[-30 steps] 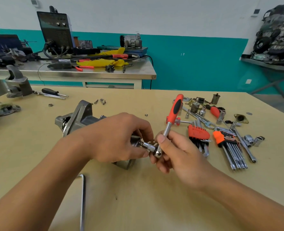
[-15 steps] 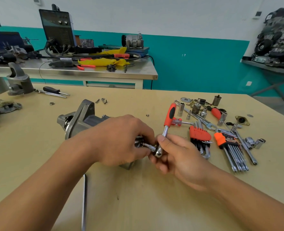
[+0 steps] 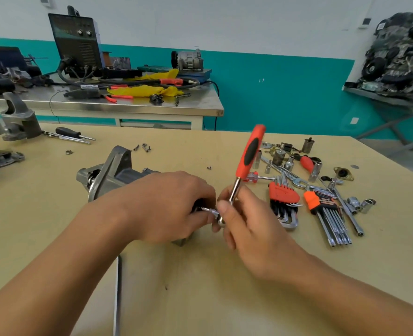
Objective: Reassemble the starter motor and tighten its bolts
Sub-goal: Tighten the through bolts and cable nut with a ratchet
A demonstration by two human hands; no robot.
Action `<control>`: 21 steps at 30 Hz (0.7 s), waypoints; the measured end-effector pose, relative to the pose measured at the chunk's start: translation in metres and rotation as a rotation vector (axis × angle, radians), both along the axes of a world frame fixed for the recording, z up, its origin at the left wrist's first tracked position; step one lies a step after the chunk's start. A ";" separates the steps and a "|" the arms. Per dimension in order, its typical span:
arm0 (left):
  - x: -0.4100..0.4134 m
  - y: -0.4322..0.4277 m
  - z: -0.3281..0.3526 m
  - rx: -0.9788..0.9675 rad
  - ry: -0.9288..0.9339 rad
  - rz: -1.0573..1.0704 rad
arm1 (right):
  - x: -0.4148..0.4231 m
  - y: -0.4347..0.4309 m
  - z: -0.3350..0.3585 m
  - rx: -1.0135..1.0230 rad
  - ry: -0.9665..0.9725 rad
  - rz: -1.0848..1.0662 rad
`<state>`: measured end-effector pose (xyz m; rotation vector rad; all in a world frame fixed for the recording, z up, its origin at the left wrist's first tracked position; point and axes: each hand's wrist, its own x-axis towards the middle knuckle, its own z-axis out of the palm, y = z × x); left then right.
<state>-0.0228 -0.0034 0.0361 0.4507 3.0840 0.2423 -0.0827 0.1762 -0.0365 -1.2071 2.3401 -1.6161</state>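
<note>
A mechanic's workshop: sockets (image 3: 367, 204) and hex keys (image 3: 283, 196) strewn at 2 o'clock, a welder (image 3: 77, 44) on a steel bench (image 3: 200, 103) at 11.

One starter motor (image 3: 113, 173), one ratchet (image 3: 250, 151), two hands: left hand (image 3: 166, 204), right hand (image 3: 256, 234). Two key sets: red hex key set (image 3: 283, 194), orange hex key set (image 3: 318, 201).

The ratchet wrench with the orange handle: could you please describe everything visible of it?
The ratchet wrench has an orange grip with a black inlay and a chrome shank. It stands almost upright, head down. The right hand pinches the shank near the head; its socket extension, held by the left hand, points left toward the starter motor.
</note>
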 end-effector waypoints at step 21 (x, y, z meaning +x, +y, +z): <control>-0.003 -0.001 -0.001 -0.049 -0.065 0.004 | 0.001 -0.009 0.006 -0.026 -0.705 0.033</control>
